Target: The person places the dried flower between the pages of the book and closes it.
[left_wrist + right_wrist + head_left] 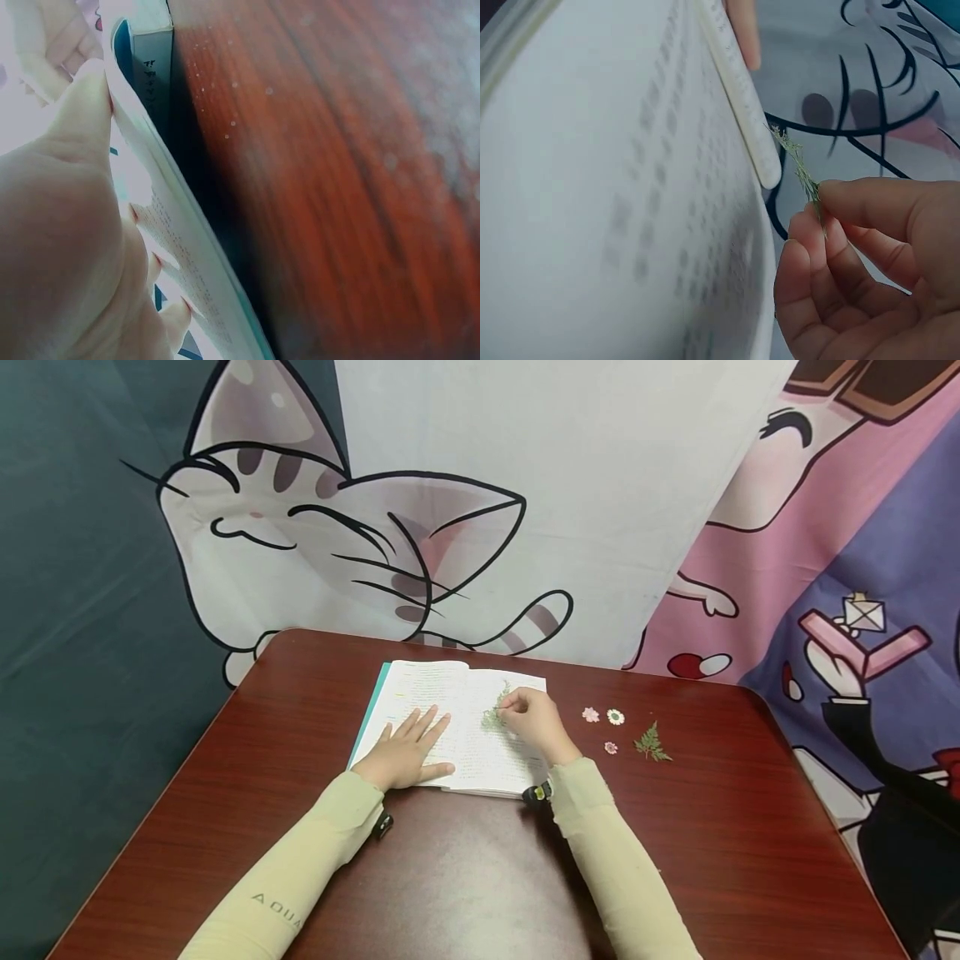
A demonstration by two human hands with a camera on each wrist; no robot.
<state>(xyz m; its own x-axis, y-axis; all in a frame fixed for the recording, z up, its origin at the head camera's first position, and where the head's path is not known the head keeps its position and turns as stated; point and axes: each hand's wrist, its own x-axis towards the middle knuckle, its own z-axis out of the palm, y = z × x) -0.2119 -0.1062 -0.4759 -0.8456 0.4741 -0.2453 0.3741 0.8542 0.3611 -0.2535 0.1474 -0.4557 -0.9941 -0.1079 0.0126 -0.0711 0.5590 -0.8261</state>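
Note:
An open book (480,768) with printed pages and a teal cover edge lies on the table. My left hand (401,753) rests on its left page, fingers spread and straight. In the left wrist view, the left thumb (82,105) lies along the page near the book's lower edge. Over the right page, my right hand (531,714) pinches a thin, feathery green sprig (492,718). The right wrist view shows this sprig (801,169) between thumb and fingertips, its leafy end pointing away from the hand (870,262).
Right of the book, two pink flowers (590,715) (611,748), a white flower (615,717) and a green fern-like leaf (652,743) lie on the dark red-brown table (465,877). A cartoon-printed cloth (600,527) hangs behind the table's far edge.

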